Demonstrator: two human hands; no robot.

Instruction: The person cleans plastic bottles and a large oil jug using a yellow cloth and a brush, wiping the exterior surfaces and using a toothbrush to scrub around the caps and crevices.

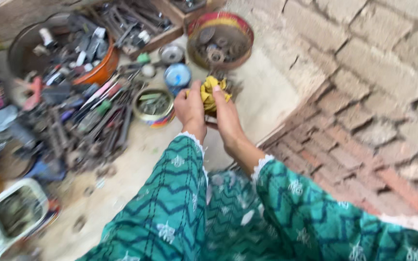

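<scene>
Both hands meet low over the floor: left hand (189, 108) and right hand (226, 116) clasp a crumpled yellow cloth (211, 92) between them, fingers curled into it. Cloth sits just below a round red tin (221, 41) of metal parts. Small tin (153, 107) just left of the left hand. Tool heap (83, 121) farther left. Brick wall (373, 96) at right. Frame blurred.

Yellow cloth (212, 92); green zigzag-patterned sleeves (170, 203); orange bowl (103, 69); red-yellow tin (221, 41)
</scene>
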